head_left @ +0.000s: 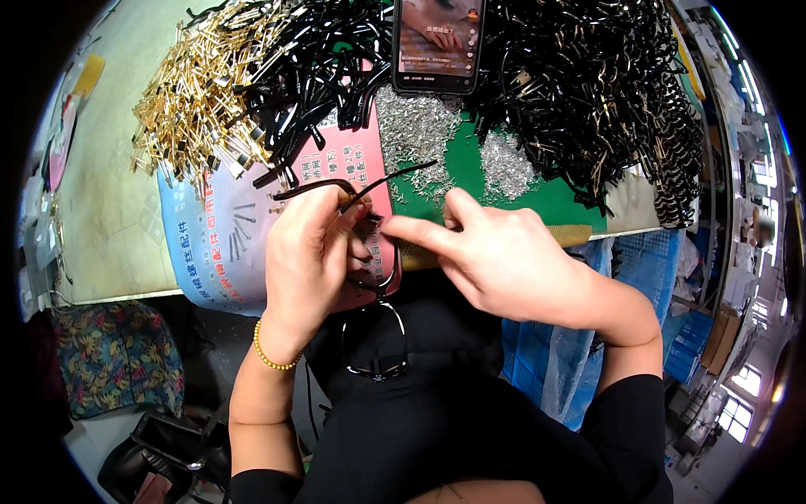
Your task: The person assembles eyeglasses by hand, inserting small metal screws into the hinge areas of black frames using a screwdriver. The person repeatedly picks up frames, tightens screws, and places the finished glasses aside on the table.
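Note:
My left hand (306, 248), with a gold bead bracelet at the wrist, is closed on a pair of glasses. Two slim black temple arms (401, 174) stick out above its fingers. Below hangs the dark-rimmed glasses front (346, 343), in front of my black clothing. My right hand (504, 256) reaches in from the right. Its index finger is stretched to the hinge area beside my left fingertips, while the other fingers curl under. Anything small between those fingers is hidden.
A phone (437, 88) stands at the far middle. Loose silver screws (420, 126) and a smaller clear-silver heap (506, 166) lie on a green mat (554, 202). Gold metal parts (201, 92) pile up far left, black temple arms (588, 101) far right. A printed sheet (197, 244) covers the table edge.

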{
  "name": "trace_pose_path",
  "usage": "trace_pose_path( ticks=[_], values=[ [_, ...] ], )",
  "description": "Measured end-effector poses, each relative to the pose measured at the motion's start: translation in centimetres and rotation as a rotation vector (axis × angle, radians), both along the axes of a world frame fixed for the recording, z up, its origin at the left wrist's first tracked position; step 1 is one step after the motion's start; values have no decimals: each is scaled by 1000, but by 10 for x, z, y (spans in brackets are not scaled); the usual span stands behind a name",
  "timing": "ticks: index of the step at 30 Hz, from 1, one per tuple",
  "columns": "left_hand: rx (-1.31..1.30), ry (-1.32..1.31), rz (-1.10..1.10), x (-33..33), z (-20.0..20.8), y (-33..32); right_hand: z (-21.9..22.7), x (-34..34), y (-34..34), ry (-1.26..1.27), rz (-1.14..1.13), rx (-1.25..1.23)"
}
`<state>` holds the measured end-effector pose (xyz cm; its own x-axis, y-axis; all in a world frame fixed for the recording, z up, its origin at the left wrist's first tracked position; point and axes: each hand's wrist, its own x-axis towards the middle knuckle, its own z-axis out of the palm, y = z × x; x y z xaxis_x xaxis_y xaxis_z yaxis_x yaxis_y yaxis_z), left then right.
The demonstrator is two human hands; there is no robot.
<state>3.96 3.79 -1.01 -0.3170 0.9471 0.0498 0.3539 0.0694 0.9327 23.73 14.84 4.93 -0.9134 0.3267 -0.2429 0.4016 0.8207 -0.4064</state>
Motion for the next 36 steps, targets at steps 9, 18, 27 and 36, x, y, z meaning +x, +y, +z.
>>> trace_pose_path(
  ticks=[9,18,27,36],
  values=[
    [-63,-258,59,2,4,1,-2,-4,-5,31,-67,71],
    [-39,-249,83,4,4,3,-8,-6,-12,80,-72,174],
    [-33,-245,73,5,3,5,-12,-9,-17,81,39,540],
    [21,-56,-23,2,-3,6,-35,-12,8,279,108,582]
  ],
)
